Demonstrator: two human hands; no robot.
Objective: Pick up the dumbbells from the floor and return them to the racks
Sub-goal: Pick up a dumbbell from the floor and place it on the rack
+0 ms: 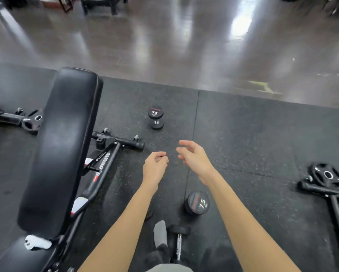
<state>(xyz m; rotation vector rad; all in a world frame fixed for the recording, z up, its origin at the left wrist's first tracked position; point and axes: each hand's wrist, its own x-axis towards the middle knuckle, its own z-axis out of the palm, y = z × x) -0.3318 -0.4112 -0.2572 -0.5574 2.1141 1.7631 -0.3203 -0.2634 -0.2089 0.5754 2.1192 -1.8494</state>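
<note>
Altogether three dumbbells lie on the black rubber floor mat (243,134). One dumbbell marked 7.5 (156,117) rests well ahead of the hands, just beyond the foot bar of the bench. A second dumbbell marked 7.5 (197,202) lies nearer, under the right forearm, and its other head is probably the dark shape half hidden beneath the left forearm. A third, smaller dumbbell (179,240) with a knurled metal handle lies closest, beside a grey-socked foot (160,234).

Two weight benches are in view: a padded bench (60,146) on the left, tilted up, and the frame of another bench (333,193) at the right edge carrying one weight plate (326,174). One more plate (32,122) sits on the frame at far left.

Both hands hover above the mat, holding nothing and touching nothing. On the left hand (154,167) the fingers are loosely curled inward, thumb near the fingertips. On the right hand (194,158) the fingers are spread apart and slightly bent, reaching forward, close to the left hand but not touching it.
</note>
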